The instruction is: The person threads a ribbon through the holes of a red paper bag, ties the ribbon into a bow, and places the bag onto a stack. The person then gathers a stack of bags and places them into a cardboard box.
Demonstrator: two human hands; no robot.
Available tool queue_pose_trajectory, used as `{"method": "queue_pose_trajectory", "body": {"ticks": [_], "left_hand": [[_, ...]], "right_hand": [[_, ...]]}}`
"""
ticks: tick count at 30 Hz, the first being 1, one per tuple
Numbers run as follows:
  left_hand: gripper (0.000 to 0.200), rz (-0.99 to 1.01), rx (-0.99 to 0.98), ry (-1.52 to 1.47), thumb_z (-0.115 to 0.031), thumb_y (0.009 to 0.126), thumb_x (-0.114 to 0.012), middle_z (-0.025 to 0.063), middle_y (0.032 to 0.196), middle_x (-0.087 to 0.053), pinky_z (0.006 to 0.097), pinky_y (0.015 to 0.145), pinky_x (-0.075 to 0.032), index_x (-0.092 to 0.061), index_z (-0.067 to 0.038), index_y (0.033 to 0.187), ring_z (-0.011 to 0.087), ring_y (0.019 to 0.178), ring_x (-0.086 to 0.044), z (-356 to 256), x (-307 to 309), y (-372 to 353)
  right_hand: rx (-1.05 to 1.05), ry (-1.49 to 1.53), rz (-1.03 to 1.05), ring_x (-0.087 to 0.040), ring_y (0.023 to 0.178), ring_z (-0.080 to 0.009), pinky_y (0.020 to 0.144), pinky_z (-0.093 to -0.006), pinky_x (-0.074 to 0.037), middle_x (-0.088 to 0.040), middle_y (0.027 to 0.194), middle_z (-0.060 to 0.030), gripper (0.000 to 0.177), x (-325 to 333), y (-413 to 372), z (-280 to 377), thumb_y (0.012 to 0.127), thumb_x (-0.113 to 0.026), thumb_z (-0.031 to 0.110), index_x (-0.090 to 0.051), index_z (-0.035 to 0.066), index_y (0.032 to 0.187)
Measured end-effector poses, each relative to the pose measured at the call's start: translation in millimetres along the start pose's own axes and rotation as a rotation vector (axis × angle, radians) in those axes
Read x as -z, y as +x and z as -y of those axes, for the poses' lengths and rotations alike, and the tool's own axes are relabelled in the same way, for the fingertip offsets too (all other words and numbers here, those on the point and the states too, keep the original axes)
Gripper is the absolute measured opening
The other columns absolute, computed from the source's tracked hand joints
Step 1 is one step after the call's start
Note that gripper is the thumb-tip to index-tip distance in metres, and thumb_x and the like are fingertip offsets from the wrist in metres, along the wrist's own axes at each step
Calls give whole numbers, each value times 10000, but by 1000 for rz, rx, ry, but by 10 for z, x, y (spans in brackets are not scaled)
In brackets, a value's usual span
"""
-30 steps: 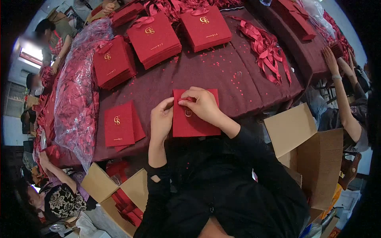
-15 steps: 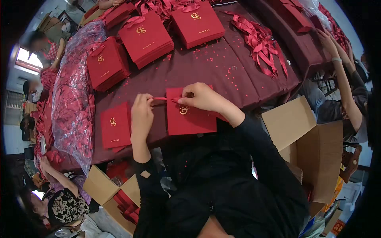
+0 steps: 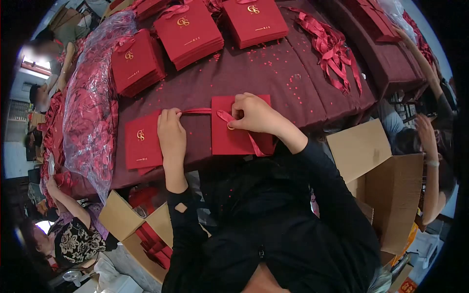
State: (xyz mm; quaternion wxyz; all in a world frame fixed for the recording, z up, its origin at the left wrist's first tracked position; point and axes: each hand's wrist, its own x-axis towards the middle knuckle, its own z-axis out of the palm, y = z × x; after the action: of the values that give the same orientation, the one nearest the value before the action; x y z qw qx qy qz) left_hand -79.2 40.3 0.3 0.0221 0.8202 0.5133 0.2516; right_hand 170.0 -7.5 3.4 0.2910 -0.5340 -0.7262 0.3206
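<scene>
A square red paper bag [image 3: 223, 144] with a gold logo lies at the table's front edge, its logo mostly covered by my right hand [image 3: 254, 115]. That hand rests over the bag, thumb and fingers closed on a loop of shiny red ribbon [image 3: 197, 111]. To the left, my left hand [image 3: 172, 129] pinches the same ribbon, which stretches nearly straight between the hands. One ribbon end trails over the bag's lower right corner. Beside my left hand lies another red bag [image 3: 139, 150], apart from the first.
Stacks of red bags [image 3: 191, 41] stand at the back, with loose ribbons [image 3: 337, 58] to their right. A plastic-wrapped heap [image 3: 90, 122] lines the left side. Open cardboard boxes [image 3: 359, 146] flank me below the table. Other people work on both sides.
My left hand has drawn away to the left, lengthening the ribbon between my hands. A ribbon tail now shows on the bag's lower right. The view has shifted slightly.
</scene>
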Motion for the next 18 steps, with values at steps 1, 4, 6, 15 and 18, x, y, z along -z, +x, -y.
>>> {"method": "queue_pose_trajectory", "body": {"ticks": [1, 4, 6, 15, 18], "left_hand": [[84, 0, 8, -3, -38, 914, -533, 164, 897, -553, 415, 761, -447, -570, 21, 960, 341, 871, -558, -5, -6, -5], [108, -9, 15, -16, -44, 900, -538, 159, 906, -562, 427, 773, -440, -584, 7, 984, 346, 874, -551, 7, -24, -28], [140, -18, 9, -27, -48, 888, -540, 158, 915, -570, 440, 777, -433, -597, -6, 1009, 352, 868, -544, -30, 25, -53], [419, 114, 65, -72, -239, 843, -676, 160, 957, -547, 418, 774, -440, -599, 36, 1150, 334, 895, -532, -893, 147, -655], [413, 99, 135, -121, -214, 822, -695, 158, 943, -536, 422, 779, -436, -592, 24, 1142, 332, 880, -520, -914, 69, -638]], "right_hand": [[17, -27, 1, -571, 847, -303, 753, -395, -476, -585, 789, -122, 240, 6, -14, 5, 653, -757, 221, -641, 14, 684], [15, -43, 10, -562, 862, -308, 761, -397, -473, -578, 797, -127, 241, 5, -10, 10, 657, -756, 225, -650, 11, 691], [-4, -31, 15, -556, 872, -312, 767, -399, -471, -572, 800, -130, 244, -8, -9, 8, 658, -756, 228, -654, 10, 694], [-170, 630, 86, -649, 607, -154, 554, -292, -480, -683, 726, -108, 157, 61, -1, 21, 828, -674, 114, -655, -42, 822], [-309, 708, 151, -644, 700, -97, 661, -206, -466, -691, 763, -81, 150, 307, -122, 241, 895, -627, 104, -630, -46, 897]]}}
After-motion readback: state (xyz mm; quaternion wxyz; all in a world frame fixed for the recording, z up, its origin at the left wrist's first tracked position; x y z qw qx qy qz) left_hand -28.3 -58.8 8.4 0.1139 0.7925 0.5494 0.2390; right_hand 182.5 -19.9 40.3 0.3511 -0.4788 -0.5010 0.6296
